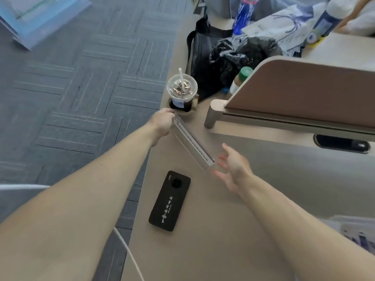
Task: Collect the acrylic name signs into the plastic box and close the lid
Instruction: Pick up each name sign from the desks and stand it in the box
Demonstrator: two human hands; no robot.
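A long clear acrylic name sign lies slanted over the beige desk, running from upper left to lower right. My left hand grips its far end, close to an iced coffee cup. My right hand is open with fingers spread, its fingertips at the sign's near end; whether they touch it I cannot tell. A corner of a clear plastic box shows at the right edge.
An iced coffee cup with a straw stands at the desk edge. A black phone lies face down near me. A black bag, black plastic bag, bottles and a brown divider panel crowd the back. Grey carpet lies to the left.
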